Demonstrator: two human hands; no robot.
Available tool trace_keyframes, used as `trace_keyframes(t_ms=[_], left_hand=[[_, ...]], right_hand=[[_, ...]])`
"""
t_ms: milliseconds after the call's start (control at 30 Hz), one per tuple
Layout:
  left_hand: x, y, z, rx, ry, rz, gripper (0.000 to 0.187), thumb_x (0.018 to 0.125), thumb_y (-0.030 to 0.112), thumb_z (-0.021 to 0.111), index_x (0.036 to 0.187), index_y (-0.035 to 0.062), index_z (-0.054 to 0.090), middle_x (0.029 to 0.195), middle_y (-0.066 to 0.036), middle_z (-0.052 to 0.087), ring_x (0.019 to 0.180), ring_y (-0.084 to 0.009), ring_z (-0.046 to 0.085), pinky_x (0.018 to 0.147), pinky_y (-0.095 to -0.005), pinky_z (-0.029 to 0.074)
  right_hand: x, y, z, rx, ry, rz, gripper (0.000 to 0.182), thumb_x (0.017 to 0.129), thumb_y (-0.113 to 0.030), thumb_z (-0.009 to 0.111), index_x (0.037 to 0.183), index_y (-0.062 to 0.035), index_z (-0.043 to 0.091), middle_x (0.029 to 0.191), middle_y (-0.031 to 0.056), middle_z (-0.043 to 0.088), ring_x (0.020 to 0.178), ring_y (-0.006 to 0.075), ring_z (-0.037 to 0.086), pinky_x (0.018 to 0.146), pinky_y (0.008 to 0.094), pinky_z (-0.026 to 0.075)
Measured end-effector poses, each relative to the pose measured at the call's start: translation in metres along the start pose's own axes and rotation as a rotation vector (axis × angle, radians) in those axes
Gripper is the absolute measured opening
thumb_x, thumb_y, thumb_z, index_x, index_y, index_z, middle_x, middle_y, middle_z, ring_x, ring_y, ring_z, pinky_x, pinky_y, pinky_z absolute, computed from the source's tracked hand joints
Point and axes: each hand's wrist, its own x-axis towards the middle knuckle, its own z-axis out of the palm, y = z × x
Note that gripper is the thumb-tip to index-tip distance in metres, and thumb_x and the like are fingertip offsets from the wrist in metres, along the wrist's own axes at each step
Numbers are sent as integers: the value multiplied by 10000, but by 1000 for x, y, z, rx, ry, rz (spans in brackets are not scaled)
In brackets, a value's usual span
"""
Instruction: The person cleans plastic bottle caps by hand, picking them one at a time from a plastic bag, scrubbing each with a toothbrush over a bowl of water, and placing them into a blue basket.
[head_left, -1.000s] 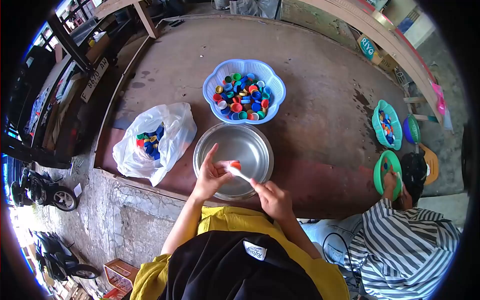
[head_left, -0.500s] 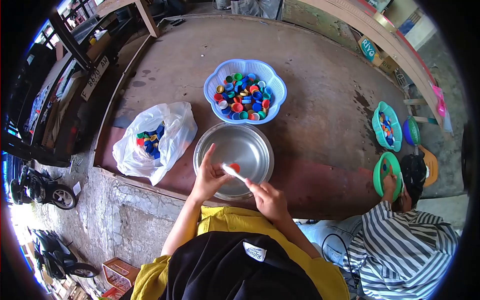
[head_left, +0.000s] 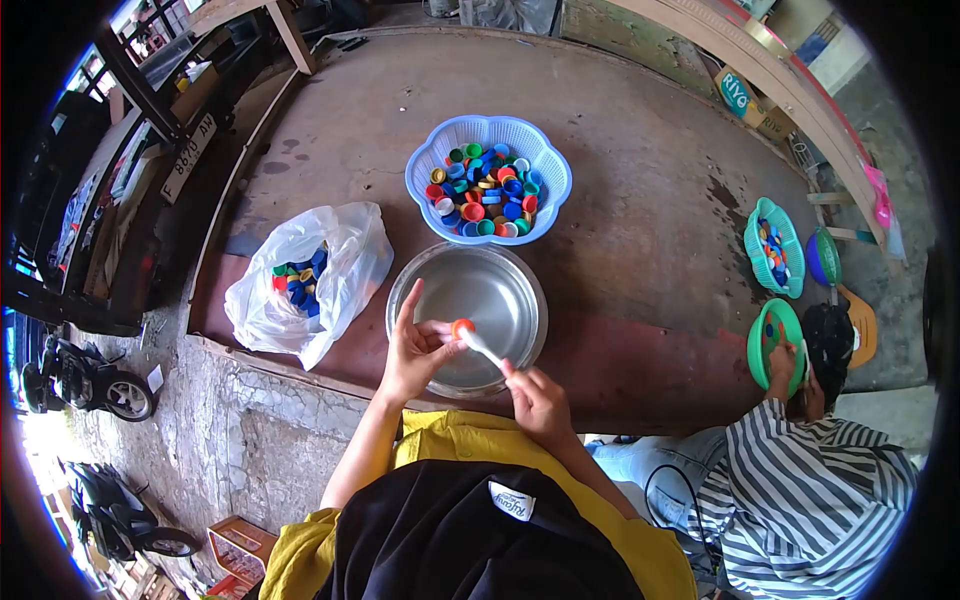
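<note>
Above the metal bowl [head_left: 537, 330], my left hand [head_left: 413, 355] pinches an orange-red bottle cap [head_left: 460, 326] between thumb and fingers, its index finger pointing up. In my right hand [head_left: 540, 402] is a white toothbrush [head_left: 487, 350], gripped by the handle, with its head at the cap. The bristles cannot be made out clearly. Just beyond the bowl stands a blue plastic basket [head_left: 558, 170] holding many coloured caps. To the left a white plastic bag [head_left: 355, 255] lies open with more caps inside.
At the right, a person in a striped top [head_left: 800, 490] works with both hands at a green basin [head_left: 757, 350]. Behind it are a turquoise basket [head_left: 757, 235] of caps and a black bag [head_left: 828, 340]. The brown tabletop [head_left: 650, 200] has a raised edge.
The cap in my left hand has turned so its orange side faces up more, and the toothbrush head has shifted onto it. Both hands stay over the bowl.
</note>
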Motion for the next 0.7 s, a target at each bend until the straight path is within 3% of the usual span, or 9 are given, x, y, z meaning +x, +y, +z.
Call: trace_keyframes(t_ms=[100,233,300,367,500,633,667,700], left_hand=[[0,0,-1,-10,-20,-13,975,772,-89,678,1466,97,18,966,-138,633,906,-150,626,843,-285,516],[-1,0,6,17,-29,-5,975,774,-86,677,1467,98,16,997,-134,620,927,-147,614,855,-280,508],[-2,0,7,35,-40,-2,972,777,-86,675,1467,99,16,1006,-130,614,924,-142,609,856,-277,505],[-3,1,8,54,-43,-5,968,780,-86,671,1468,100,17,1007,-123,611,915,-135,604,854,-272,501],[0,-3,3,14,6,-18,933,789,-85,662,1466,93,45,1012,-109,613,910,-131,599,863,-268,491],[-1,-4,5,-19,-25,-30,887,798,-82,651,1460,75,82,1019,-102,610,930,-134,595,871,-264,484],[-1,-4,5,-49,-34,-32,873,803,-80,647,1458,70,90,1020,-101,610,933,-135,594,871,-264,483],[-2,-5,6,-71,-26,-32,834,812,-70,639,1450,58,118,1022,-99,607,944,-136,592,876,-275,483]], right_hand=[[9,14,-8,-46,57,144,398,812,-48,623,1191,-169,610,727,88,541,569,271,578,510,369,484],[12,-7,-12,-201,-38,-103,451,780,-56,638,1197,-225,611,684,70,507,536,242,571,473,356,476],[20,9,-12,-204,-22,37,465,791,-38,608,1211,-236,599,670,54,488,512,231,551,457,356,463],[26,18,-17,-247,47,46,467,797,-30,593,1222,-224,591,675,53,489,514,231,549,451,358,457],[21,-3,-19,-243,-90,-119,425,796,-38,600,1180,-218,622,674,57,485,501,225,540,450,355,457],[29,20,-14,44,24,139,362,852,-23,565,1197,-125,601,749,117,589,608,257,597,539,318,492],[29,17,-9,230,84,121,295,900,0,531,1188,-26,592,821,92,621,619,96,545,585,227,440],[25,13,-6,348,23,210,298,910,-7,523,1201,-21,580,821,62,600,637,77,517,595,214,427]])
